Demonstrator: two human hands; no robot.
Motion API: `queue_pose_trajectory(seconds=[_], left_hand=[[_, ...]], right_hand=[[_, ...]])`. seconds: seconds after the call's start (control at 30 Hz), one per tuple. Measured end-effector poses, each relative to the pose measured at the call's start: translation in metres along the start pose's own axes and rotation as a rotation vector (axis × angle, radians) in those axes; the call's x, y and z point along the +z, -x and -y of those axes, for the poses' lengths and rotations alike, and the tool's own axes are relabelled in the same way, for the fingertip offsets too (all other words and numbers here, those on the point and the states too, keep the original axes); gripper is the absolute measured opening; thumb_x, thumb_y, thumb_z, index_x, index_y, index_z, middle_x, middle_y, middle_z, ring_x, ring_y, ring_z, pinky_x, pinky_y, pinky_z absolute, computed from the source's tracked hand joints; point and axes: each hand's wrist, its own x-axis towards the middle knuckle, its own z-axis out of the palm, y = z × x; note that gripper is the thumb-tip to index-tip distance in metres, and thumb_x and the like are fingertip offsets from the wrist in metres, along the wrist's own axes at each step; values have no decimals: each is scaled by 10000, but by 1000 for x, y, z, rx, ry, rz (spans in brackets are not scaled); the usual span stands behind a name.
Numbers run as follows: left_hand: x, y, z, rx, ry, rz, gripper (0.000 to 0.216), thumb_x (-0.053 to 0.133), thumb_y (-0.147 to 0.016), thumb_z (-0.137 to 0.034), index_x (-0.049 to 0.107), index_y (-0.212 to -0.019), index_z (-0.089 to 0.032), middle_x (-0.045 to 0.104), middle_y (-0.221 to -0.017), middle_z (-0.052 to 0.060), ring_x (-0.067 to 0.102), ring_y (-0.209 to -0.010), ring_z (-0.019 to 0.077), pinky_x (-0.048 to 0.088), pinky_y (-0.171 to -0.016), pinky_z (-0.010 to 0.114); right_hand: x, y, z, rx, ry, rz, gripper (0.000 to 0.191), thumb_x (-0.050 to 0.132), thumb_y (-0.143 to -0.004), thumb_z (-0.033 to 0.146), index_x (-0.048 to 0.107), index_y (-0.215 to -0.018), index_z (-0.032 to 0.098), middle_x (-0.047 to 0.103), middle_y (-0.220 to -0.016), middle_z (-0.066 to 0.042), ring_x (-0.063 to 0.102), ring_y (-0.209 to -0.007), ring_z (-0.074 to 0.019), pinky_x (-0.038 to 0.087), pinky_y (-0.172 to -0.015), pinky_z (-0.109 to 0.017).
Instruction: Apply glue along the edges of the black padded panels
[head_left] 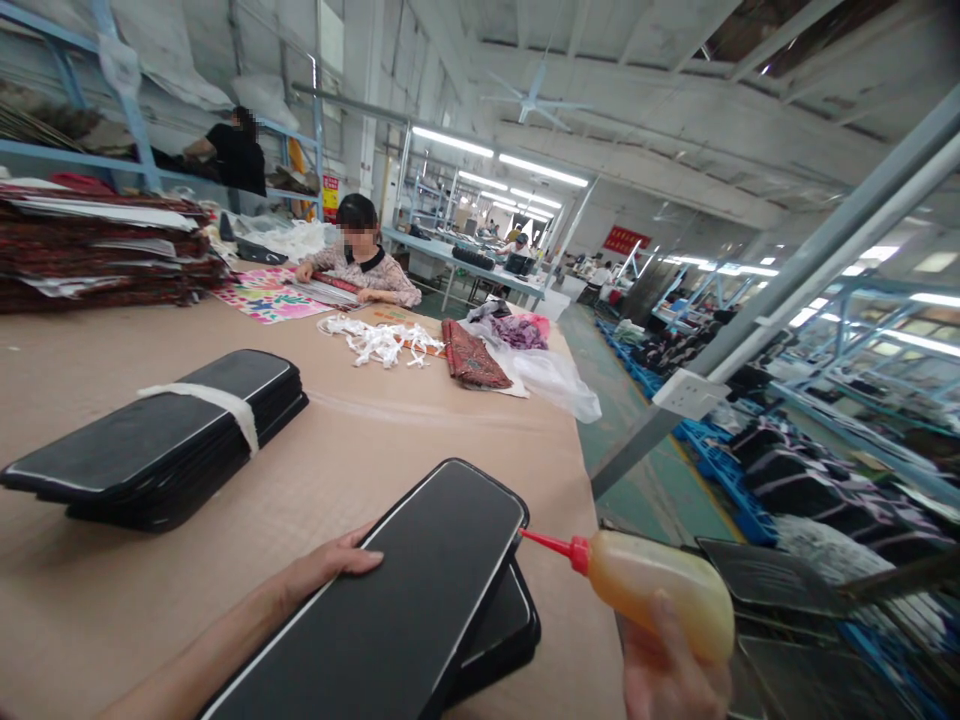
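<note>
A long table (pixel 360 440) covered in brown paper is carrying a strapped stack of black panels (pixel 161 440), two more black panels (pixel 420 610) at the near edge, white strips (pixel 381 340), patterned fabric (pixel 472 358) and a clear bag (pixel 551 375).

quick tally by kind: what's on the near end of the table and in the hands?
Black panel stacks: 2, tied bundle and stack under left hand
Glue bottles: 1, glue bottle in right hand
Total: 3
</note>
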Motion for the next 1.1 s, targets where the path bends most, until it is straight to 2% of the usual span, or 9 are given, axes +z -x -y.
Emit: queue_pose_trajectory(seconds=[0.13, 0.27, 0.5, 0.73, 0.93, 1.1], left_hand=[[-2, -1, 2, 20, 14, -47, 664, 700, -547, -313, 483, -1172, -253, 655, -908, 47, 613, -842, 261, 476, -727, 346], [-2, -2, 3, 17, 12, -12, 650, 691, -553, -312, 485, -1167, -257, 653, -914, 51, 605, -858, 269, 478, -701, 346], [-1, -2, 4, 33, 5, -19, 651, 689, -536, -328, 496, -1150, -231, 655, -901, 54, 611, -839, 262, 480, -689, 316], [-9, -6, 7, 55, 53, 67, 635, 672, -603, -276, 442, -1186, -179, 654, -921, 63, 614, -866, 256, 461, -798, 367], [-16, -10, 9, 81, 50, 123, 616, 651, -647, -275, 425, -1209, -162, 634, -1006, 88, 591, -932, 274, 455, -814, 393], [-16, -13, 10, 93, 39, 120, 641, 658, -645, -294, 425, -1229, -167, 640, -996, 78, 597, -912, 264, 455, -807, 374]], right_hand=[[-4, -3, -2, -1, -30, 34, 546, 765, -511, 268, 565, -1017, 220, 505, -1195, -6, 406, -1145, -236, 267, -1017, -449], [-10, -7, -9, 8, -39, 130, 541, 731, -574, 253, 532, -1073, 188, 520, -1173, -45, 458, -1089, -255, 285, -990, -515], [-12, -9, -14, 5, -17, 109, 524, 727, -588, 259, 537, -1070, 176, 536, -1150, -43, 467, -1078, -230, 289, -1000, -460], [-13, -10, -14, 46, 3, 83, 541, 741, -558, 266, 546, -1056, 190, 531, -1158, -48, 457, -1090, -230, 332, -971, -414], [-12, -7, -12, 35, -5, 64, 482, 778, -485, 279, 594, -922, 191, 540, -1141, -17, 479, -1059, -213, 314, -982, -405], [-19, -8, -16, 65, -20, 106, 558, 762, -516, 264, 562, -1033, 201, 536, -1150, -36, 471, -1073, -230, 335, -957, -421]])
